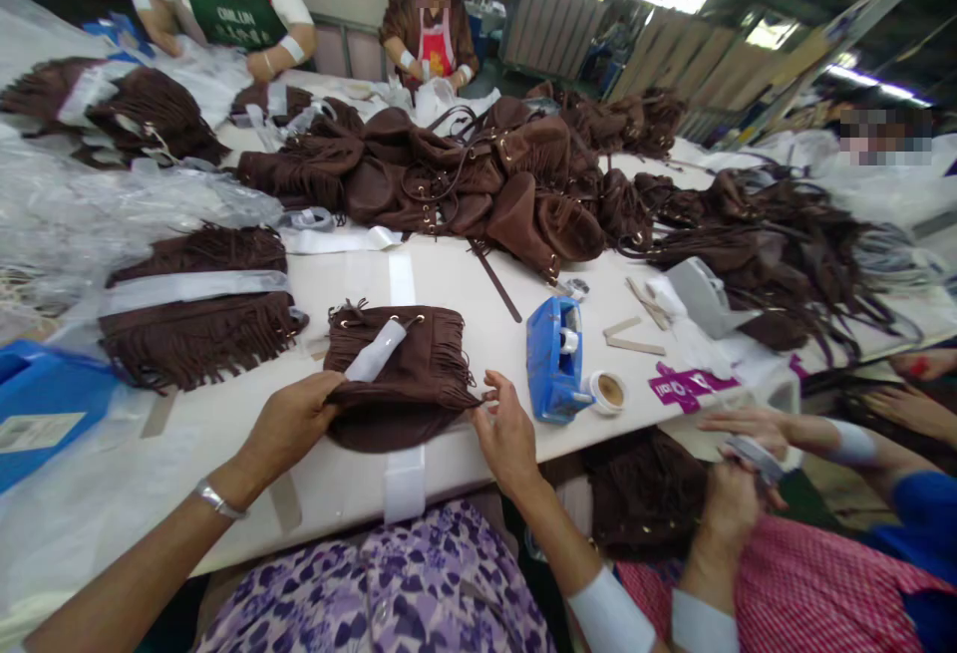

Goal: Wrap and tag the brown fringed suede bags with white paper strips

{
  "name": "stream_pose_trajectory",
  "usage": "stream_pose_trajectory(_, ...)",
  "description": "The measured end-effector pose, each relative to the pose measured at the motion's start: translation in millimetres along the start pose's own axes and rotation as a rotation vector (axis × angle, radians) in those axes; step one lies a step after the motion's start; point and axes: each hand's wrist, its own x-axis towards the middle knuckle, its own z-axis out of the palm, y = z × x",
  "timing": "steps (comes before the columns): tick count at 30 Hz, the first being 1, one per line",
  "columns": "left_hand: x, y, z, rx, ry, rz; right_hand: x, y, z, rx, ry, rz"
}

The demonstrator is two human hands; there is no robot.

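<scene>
A dark brown fringed bag lies on the white table in front of me, its bottom edge toward me. My left hand pinches the bag's near left corner, thumb on top. At the opposite corner my right hand grips the edge between thumb and fingers. A whitish wrapped strip lies slantwise across the bag, next to its metal eyelets. White tape runs over the table edge just below the bag.
A blue tape dispenser and a small round tub stand to the right. Brown bags are heaped across the back. Left lie a banded fringed stack and a blue bin. A co-worker's hands hold a tape roll at right.
</scene>
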Motion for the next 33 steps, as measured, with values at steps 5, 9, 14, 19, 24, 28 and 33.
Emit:
stream_pose_trajectory(5, 3.3, 6.7, -6.3, -0.017, -0.055, -0.053, -25.0, -29.6, -1.4, -0.264, 0.209, -0.190)
stream_pose_trajectory(9, 2.6, 6.3, -5.2, -0.029, -0.050, -0.040, -27.4, -54.3, 19.4, -0.398, -0.080, -0.015)
stream_pose_trajectory(14, -5.2, 2.7, 1.7, -0.081, -0.032, 0.027, -12.1, -59.0, 42.6, -0.567, -0.249, 0.259)
stream_pose_trajectory(19, -22.7, 6.6, 10.5, -0.063, 0.116, -0.076, -3.6, -48.8, 42.8, -0.585, -0.286, 0.268)
stream_pose_trajectory(24, -23.1, 0.4, 17.2, -0.109, 0.105, -0.155, -4.7, -43.3, 42.4, -0.602, -0.291, 0.236)
stream_pose_trajectory(28, -15.8, -7.3, 17.8, -0.162, 0.058, -0.153, -6.4, -39.8, 44.5, -0.617, -0.279, 0.204)
stream_pose_trajectory(33, -18.5, -9.9, 19.5, -0.224, 0.069, -0.118, -8.9, -34.8, 50.3, -0.629, -0.269, 0.167)
